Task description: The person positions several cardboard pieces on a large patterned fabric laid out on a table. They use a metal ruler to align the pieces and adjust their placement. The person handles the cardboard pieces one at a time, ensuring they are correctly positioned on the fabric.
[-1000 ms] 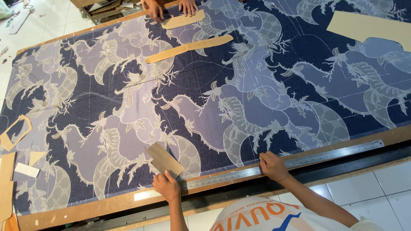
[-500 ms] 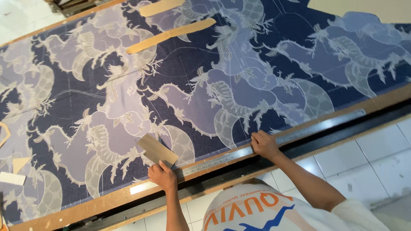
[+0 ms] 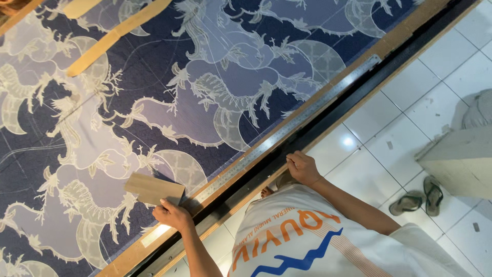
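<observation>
while the left hand (image 3: 173,214) pinches a small tan card piece (image 3: 152,188) flat on the dragon-print fabric (image 3: 205,102), the right hand (image 3: 303,167), fingers curled, presses the table's dark edge rail (image 3: 328,120) just beside the long metal ruler (image 3: 287,131). two tan pattern strips (image 3: 115,35) lie far up the fabric. two sandals (image 3: 420,197) sit on the white tiles beyond the rail.

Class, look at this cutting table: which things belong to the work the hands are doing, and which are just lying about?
In use:
left hand
cardboard piece
right hand
metal ruler
patterned cloth

Lying about:
long paper strip
sandals
grey block
</observation>
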